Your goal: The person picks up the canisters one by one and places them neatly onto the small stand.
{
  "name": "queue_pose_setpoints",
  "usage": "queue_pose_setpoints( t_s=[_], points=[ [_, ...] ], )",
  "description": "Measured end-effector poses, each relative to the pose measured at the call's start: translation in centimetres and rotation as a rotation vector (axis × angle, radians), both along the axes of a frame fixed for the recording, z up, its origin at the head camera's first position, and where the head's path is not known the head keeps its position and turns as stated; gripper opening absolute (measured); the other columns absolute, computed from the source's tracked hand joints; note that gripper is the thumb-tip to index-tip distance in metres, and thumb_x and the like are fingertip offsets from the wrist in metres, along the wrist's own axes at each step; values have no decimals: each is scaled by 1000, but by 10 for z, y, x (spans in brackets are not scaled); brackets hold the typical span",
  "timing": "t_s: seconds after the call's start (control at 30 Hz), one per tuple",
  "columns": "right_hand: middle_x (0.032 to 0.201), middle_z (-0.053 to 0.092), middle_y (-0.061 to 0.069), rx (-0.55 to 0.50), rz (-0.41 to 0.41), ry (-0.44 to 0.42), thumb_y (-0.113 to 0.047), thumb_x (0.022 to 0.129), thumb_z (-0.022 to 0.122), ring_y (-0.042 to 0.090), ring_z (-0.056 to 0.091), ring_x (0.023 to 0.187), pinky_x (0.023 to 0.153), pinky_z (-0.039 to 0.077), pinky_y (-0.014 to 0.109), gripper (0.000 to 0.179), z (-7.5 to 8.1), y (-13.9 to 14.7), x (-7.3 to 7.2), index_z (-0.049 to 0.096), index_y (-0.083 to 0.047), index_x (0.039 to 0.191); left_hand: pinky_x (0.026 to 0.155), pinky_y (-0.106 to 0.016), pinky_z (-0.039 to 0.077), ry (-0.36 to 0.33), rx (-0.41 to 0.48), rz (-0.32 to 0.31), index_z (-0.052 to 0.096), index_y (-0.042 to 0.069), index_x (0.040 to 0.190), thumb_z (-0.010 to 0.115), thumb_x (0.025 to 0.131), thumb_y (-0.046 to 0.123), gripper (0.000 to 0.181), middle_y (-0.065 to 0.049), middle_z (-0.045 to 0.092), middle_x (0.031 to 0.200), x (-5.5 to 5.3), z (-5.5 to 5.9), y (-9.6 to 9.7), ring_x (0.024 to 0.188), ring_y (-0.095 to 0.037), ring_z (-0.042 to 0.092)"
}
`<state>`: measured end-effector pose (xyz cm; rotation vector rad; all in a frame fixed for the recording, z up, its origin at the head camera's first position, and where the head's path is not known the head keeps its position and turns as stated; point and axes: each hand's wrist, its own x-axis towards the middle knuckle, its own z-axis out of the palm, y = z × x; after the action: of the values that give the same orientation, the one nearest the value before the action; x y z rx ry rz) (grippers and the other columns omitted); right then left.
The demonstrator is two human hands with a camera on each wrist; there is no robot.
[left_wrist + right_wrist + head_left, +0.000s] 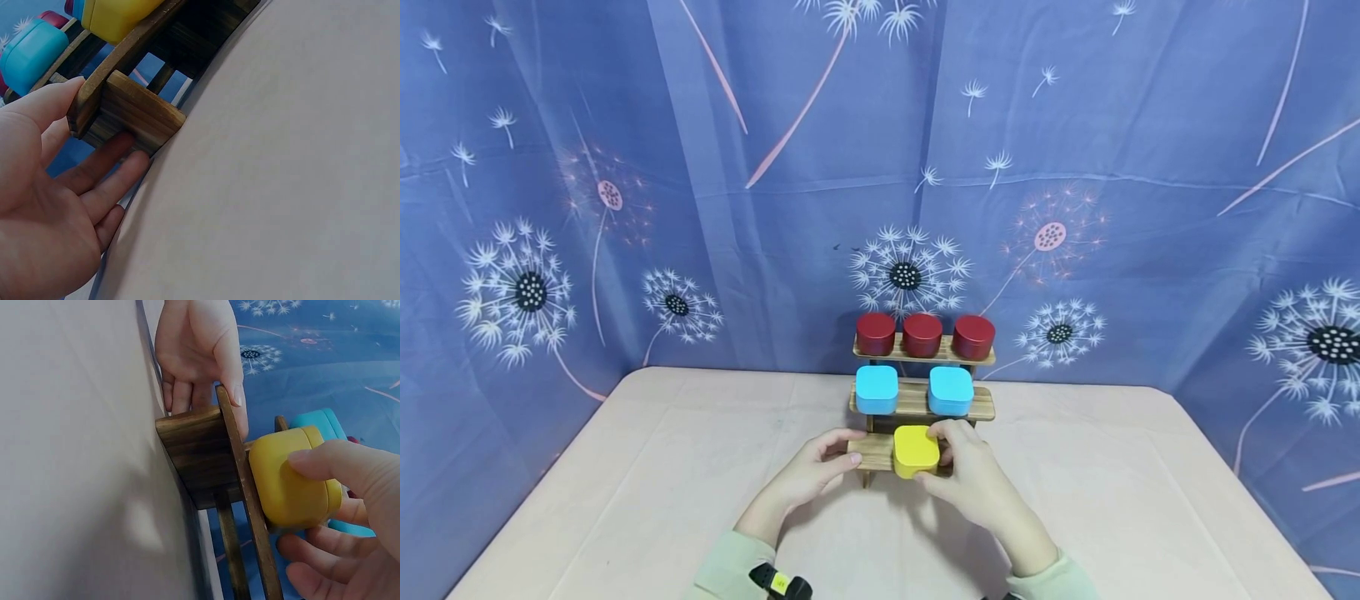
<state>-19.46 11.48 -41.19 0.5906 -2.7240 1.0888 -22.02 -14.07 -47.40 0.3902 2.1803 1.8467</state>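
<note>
A yellow square box with rounded corners [915,450] sits on the bottom tier of a three-step wooden stand [872,451]. My right hand [973,475] grips this box, thumb on its near side [294,481] and fingers around the far side. At the stand's left end, my left hand [812,468] pinches the bottom shelf's end [87,94] between thumb and index finger. Its other fingers [119,187] extend loosely beneath, by the stand's leg. Two light-blue square boxes [876,389] [951,391] stand apart on the middle tier.
Three round red tins [876,334] line the top tier. The stand is on a table with a pale cloth [700,467]. Behind and to both sides hangs a blue curtain [790,250] printed with dandelions.
</note>
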Motion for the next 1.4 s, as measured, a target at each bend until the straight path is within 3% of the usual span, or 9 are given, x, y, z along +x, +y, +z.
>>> queue_pose_setpoints(
  t_s=[0.17, 0.47, 0.63, 0.8, 1.07, 1.2, 1.4],
  points=[
    [101, 54, 3, 19, -31, 29, -16, 69, 81, 12, 58, 76, 79, 45, 32, 49, 0, -4, 1, 56, -8, 111, 98, -45, 43, -12, 8, 1, 50, 7, 133, 61, 92, 26, 46, -19, 49, 133, 0, -1, 0, 113, -21, 53],
    [102, 55, 2, 21, -40, 24, -17, 71, 80, 13, 58, 77, 79, 46, 31, 48, 0, -6, 0, 57, -9, 112, 77, -25, 46, 5, -6, 14, 50, 6, 133, 62, 91, 24, 47, -16, 54, 123, -1, 0, -3, 96, -13, 52],
    [103, 55, 1, 39, -44, 25, -18, 71, 80, 7, 55, 76, 74, 48, 26, 49, -2, -4, 0, 57, -10, 114, 61, -20, 43, 22, 8, 6, 49, 2, 132, 62, 91, 18, 46, -12, 56, 106, 2, -1, -1, 73, -8, 51],
    [104, 55, 0, 34, -38, 35, -18, 72, 80, 6, 54, 77, 74, 49, 24, 50, -2, -2, 0, 57, -11, 115, 47, -17, 33, 47, 50, -14, 47, -3, 131, 62, 91, 12, 46, -2, 54, 87, 2, 1, 0, 49, -3, 38],
    [105, 55, 2, 22, -24, 17, -16, 73, 80, 12, 57, 78, 74, 50, 25, 48, 0, 0, -1, 57, -9, 115, 50, -17, 35, 55, 57, -7, 48, -6, 130, 63, 89, 8, 46, 3, 60, 82, 1, 3, 3, 54, -5, 42],
    [105, 55, 2, 22, -27, 14, -16, 73, 80, 12, 57, 78, 74, 50, 25, 48, 1, 0, -1, 57, -9, 115, 51, -17, 36, 49, 58, -19, 48, -7, 129, 64, 88, 8, 47, 4, 54, 75, 2, 6, 3, 57, -4, 42],
    [106, 56, 3, 22, -24, 15, -15, 73, 79, 16, 60, 80, 75, 51, 27, 48, 3, -1, 0, 57, -8, 115, 48, -18, 34, 12, 47, -23, 49, -5, 130, 66, 87, 9, 48, 2, 45, 73, 4, 9, 2, 49, -4, 37]
  ],
)
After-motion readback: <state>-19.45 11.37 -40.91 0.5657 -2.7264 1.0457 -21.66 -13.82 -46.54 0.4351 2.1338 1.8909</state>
